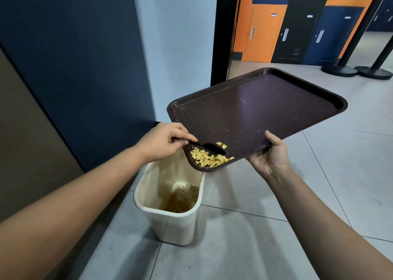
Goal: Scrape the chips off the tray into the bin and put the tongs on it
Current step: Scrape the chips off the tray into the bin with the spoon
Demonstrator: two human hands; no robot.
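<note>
A dark brown tray [261, 109] tilts over a cream bin [170, 220] on the floor, its near edge gripped by the right hand [271, 155]. The left hand [162, 142] grips black tongs [204, 146], scraping yellow chips [209, 158] heaped at the tray's low corner. Scraping seems underway; next, push them over the lip.

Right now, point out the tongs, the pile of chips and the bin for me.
tongs [209, 147], head view, on the dark blurred working end lying over the tray.
chips [207, 159], head view, middle of the yellow pile at the tray's low corner.
bin [170, 226], head view, on its cream front wall.
</note>
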